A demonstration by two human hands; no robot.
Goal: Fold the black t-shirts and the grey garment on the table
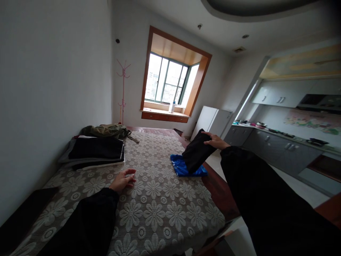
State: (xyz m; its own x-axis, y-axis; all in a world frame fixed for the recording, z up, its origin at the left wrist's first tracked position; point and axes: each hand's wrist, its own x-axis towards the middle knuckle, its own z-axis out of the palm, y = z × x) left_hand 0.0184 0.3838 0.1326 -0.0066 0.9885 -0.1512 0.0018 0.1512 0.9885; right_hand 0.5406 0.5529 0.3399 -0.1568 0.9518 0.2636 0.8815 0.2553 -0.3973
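Note:
My right hand [215, 141] grips the upper edge of a folded black garment [196, 153] and holds it tilted, its lower end resting on a folded blue garment [181, 168] near the bed's right edge. My left hand [123, 180] lies on the flower-patterned bedspread [157, 206], fingers loosely curled with nothing in them. Both of my arms are in black sleeves.
A stack of folded dark and white clothes [94, 153] lies at the bed's left by the wall, an olive garment [106, 131] behind it. A pink coat stand [123, 92] stands in the corner. A white fridge [213, 121] and kitchen counter [279, 142] are to the right.

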